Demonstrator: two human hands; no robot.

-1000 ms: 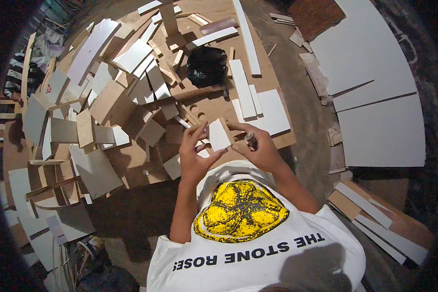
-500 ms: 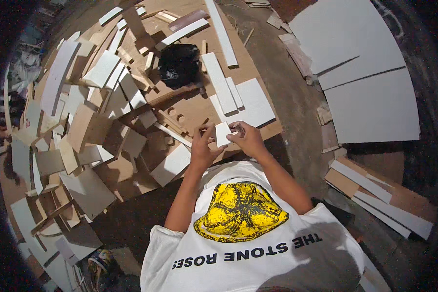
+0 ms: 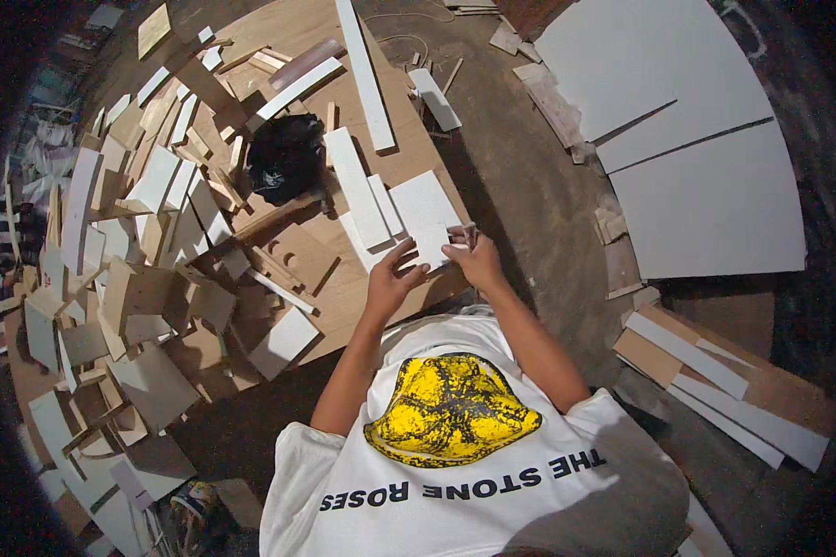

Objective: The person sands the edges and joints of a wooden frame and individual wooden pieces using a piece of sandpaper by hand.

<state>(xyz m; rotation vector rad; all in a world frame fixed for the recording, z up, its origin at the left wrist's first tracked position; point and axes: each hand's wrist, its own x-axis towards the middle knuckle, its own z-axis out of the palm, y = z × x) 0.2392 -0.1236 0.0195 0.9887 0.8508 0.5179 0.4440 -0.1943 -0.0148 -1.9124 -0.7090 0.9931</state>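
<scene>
A small white rectangular piece (image 3: 433, 249) is between my two hands, above the near edge of the table. My right hand (image 3: 478, 262) pinches its right side with the thumb and fingers. A thin brownish thing shows among its raised fingers, too small to name. My left hand (image 3: 392, 280) is curled at the piece's left side, fingertips and thumb at its edge. Behind the piece lies a white board (image 3: 423, 204), which makes its outline hard to see. Two narrow white strips, a longer one (image 3: 355, 190) and a shorter one (image 3: 385, 206), lie just left of that board.
A black plastic bag (image 3: 286, 160) sits on the brown tabletop (image 3: 344, 295). Wood and white board offcuts (image 3: 149, 292) are heaped on the left. Large white panels (image 3: 706, 186) stand across the floor at right, with cut strips (image 3: 715, 371) stacked nearer me.
The view has swung right, so the table and its boards appear farther left. My hands stay at the small white piece, which now overlaps the white board behind it.
</scene>
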